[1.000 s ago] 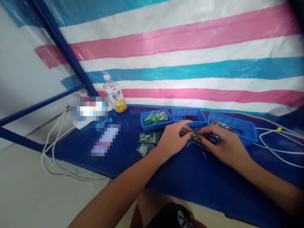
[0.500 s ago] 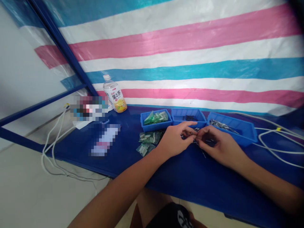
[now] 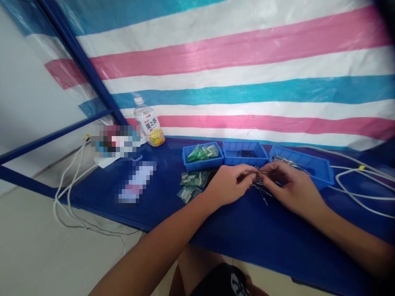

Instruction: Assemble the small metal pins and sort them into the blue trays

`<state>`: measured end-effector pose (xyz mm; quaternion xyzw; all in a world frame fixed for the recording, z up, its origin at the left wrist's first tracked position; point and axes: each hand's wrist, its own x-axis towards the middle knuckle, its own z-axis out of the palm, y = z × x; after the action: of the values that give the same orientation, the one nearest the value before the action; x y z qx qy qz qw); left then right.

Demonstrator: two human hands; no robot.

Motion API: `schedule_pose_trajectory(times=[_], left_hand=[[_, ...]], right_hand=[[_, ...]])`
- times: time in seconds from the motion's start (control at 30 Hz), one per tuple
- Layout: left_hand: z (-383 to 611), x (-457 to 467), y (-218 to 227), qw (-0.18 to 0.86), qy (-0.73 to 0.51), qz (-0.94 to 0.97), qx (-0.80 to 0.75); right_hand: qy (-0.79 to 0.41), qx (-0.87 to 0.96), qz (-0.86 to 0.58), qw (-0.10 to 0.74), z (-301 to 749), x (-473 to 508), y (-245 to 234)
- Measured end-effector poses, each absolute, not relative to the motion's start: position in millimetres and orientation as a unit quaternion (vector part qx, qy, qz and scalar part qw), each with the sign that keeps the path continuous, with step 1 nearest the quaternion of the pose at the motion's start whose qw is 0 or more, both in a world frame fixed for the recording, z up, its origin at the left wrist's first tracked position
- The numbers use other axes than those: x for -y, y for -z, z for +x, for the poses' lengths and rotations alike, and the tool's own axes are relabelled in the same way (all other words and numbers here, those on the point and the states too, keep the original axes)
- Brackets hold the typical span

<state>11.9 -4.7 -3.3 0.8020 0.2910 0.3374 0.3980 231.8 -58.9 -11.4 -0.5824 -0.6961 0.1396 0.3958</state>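
Note:
My left hand (image 3: 226, 185) and my right hand (image 3: 291, 185) meet over a small heap of thin metal pins (image 3: 261, 187) on the blue table (image 3: 247, 230). Both hands are closed in a pinch, and a thin metal pin (image 3: 256, 172) runs between their fingertips. Just behind them stand three blue trays: the left tray (image 3: 202, 158) holds green plastic bags, the middle tray (image 3: 245, 153) holds small dark parts, the right tray (image 3: 304, 166) holds more metal pins.
Small bags of green parts (image 3: 193, 185) lie left of my left hand. A drink bottle (image 3: 148, 122) stands at the back left. White cables (image 3: 361, 181) run along the right side, and more cables (image 3: 69, 193) hang off the left edge. A striped tarp (image 3: 234, 70) forms the back wall.
Both hands have lifted slightly from the heap and drawn together. The left forefinger, stretched out before, is now curled into a pinch, and one pin is held between the hands.

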Motion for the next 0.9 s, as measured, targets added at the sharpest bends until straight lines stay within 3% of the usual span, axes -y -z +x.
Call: schedule_pose_trajectory(times=[0.4,0.73,0.9], left_hand=[[12,-1,1,0.343,-0.409,0.801,-0.271],[13,-6,9,0.402,-0.437,0.739,-0.319],[11,-5,5,0.376,-0.430,0.747,-0.341]], right_hand=[[-0.197,0.715,-0.548,0.387,232,58,14],[-0.188,0.688,-0.557,0.426,230,58,12],[-0.179,0.715,-0.562,0.375,232,57,11]])
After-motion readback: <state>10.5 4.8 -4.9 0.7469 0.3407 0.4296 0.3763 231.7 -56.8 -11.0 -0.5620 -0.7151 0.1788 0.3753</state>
